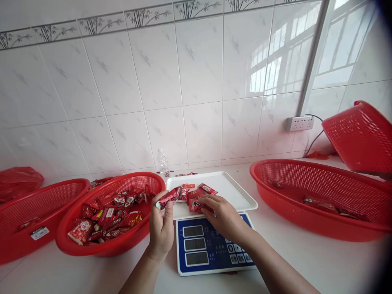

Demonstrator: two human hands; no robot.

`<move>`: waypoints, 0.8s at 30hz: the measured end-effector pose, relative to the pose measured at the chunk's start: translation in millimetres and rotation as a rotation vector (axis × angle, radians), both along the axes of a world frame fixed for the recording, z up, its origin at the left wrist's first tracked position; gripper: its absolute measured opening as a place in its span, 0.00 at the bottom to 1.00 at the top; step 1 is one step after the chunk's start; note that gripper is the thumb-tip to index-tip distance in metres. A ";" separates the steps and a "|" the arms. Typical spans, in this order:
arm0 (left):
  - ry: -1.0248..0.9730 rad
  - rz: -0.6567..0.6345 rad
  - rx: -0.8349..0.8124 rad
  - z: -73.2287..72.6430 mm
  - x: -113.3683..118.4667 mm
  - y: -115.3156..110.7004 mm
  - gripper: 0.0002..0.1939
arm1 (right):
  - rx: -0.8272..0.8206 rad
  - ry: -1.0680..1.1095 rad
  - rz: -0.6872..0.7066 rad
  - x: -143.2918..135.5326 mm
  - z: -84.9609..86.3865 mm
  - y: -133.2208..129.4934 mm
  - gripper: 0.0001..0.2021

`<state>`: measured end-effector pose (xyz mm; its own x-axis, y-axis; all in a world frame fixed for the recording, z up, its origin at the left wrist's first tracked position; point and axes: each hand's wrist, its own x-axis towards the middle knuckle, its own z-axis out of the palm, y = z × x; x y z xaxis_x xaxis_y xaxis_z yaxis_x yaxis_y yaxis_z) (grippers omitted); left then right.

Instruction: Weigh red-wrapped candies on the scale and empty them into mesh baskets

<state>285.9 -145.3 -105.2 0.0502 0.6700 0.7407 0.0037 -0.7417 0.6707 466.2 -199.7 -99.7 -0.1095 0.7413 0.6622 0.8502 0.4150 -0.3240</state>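
Observation:
My left hand [161,228] is closed round a red snack packet [170,197], held upward over the left edge of the white tray [237,196]. Over the tray's front part, my right hand [221,214] has its fingers curled on a red packet [194,197]; more red packets lie beside it. The tray sits on a scale with a blue panel [211,257] and three displays. Left of my left hand, a red basket [105,250] holds many small red packets [114,212].
Another red basket [18,245] stands at the far left near a red bag [20,183]. A large red basket [294,220] with a few packets is on the right, below a tilted one [361,134]. A clear bottle [163,162] stands by the wall, and a power strip [300,123] is mounted there.

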 end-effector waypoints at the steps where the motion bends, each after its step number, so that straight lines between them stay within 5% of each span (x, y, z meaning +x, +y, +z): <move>1: -0.012 -0.012 -0.018 1.0 0.1 -0.6 0.14 | 0.005 -0.002 0.007 -0.1 0.0 -0.1 0.12; 10: -0.031 -0.042 -0.117 5.8 1.5 -0.4 0.14 | 0.073 0.030 -0.021 -0.3 1.8 0.4 0.13; 18: 0.369 -0.149 0.309 6.5 -0.4 -7.4 0.09 | 0.137 0.040 0.154 -4.6 9.3 -11.6 0.18; 24: 0.400 -0.175 0.317 7.7 -1.0 -10.9 0.09 | 0.120 0.085 0.254 -5.0 9.8 -13.4 0.09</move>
<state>284.9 -156.2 -97.5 0.4608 0.3732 0.8052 0.0710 -0.9199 0.3857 461.3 -213.1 -89.9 -0.2222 0.6126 0.7585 0.6857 0.6512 -0.3251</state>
